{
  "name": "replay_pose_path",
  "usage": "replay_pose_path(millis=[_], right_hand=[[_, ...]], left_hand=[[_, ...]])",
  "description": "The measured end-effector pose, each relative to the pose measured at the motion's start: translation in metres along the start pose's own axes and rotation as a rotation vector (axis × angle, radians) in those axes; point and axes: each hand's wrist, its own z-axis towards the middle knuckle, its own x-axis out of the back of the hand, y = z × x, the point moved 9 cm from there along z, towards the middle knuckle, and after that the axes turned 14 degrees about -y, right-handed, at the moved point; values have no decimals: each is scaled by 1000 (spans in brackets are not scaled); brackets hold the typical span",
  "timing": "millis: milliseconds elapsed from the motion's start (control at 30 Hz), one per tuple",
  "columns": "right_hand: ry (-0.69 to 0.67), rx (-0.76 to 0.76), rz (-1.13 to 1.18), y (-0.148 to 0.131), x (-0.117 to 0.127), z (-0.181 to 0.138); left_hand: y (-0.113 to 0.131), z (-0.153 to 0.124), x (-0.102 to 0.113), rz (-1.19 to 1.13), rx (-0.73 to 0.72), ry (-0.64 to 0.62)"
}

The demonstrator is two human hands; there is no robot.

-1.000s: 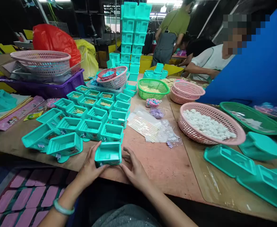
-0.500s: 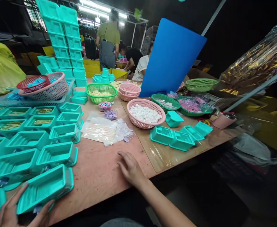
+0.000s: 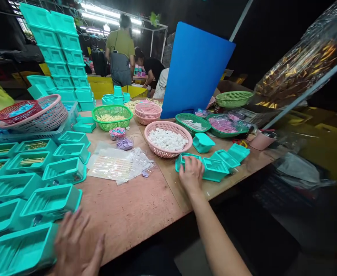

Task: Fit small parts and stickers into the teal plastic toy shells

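My right hand is over the leftmost of several small teal plastic boxes on the right side of the table, fingers curled onto this teal box and hiding much of it. Beside it lie another teal box and further ones tilted against each other. At lower left my left hand, slightly blurred, has its fingers apart and holds nothing. It is right beside the nearest teal box in the rows, whose inside is ridged. Boxes farther back, such as one teal box, contain thin yellowish sticks.
A pink basket of white pieces stands mid-table, near a green basket. Plastic bags lie flat before them. Tall stacked teal boxes rise at back left; a blue board stands upright. People work behind.
My left hand has let go of the nearest box at left and moved right. My right hand has gone from the bare tabletop to a teal box at right. The view has shifted.
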Motion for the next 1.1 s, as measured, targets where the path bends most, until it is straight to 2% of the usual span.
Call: replay_pose_path(millis=[67,100,167,233,300,333,367,433,500,567,667,733,800,900,1000,1100], right_hand=[[-54,-65,-133,26,10,-4],[-105,-50,-162,32,12,-7],[-207,71,-100,23,19,-15],[-307,252,82,-10,29,-28],[-447,431,375,-57,39,-46],[-537,504,547,-83,40,-56],[-635,559,721,-108,39,-66],[-784,625,1030,-150,29,-82],[-814,591,1191,-171,8,-85],[-721,457,1078,-167,-24,-74],[-545,220,566,-141,-67,-48],[-499,137,351,-129,-87,-33],[-485,111,297,-124,-98,-21],[-465,94,245,-118,-99,-7],[-443,66,213,-110,-80,-3],[-439,40,441,-115,-49,-17]], left_hand=[[19,27,-28,-130,-12,-111],[25,39,-45,-245,19,-204],[26,58,-76,-540,187,-371],[19,70,-99,-840,419,-417],[14,74,-117,-1153,616,-397],[17,72,-128,-1318,697,-438],[24,67,-139,-1482,761,-516],[43,47,-154,-1757,848,-763],[53,26,-154,-1912,893,-915],[41,11,-147,-1934,961,-873],[0,6,-127,-1746,1078,-576],[-24,14,-107,-1569,1059,-386],[-36,24,-92,-1448,982,-296],[-42,29,-83,-1368,924,-272],[-48,24,-81,-1292,935,-258],[-47,25,-81,-1218,911,-258]])
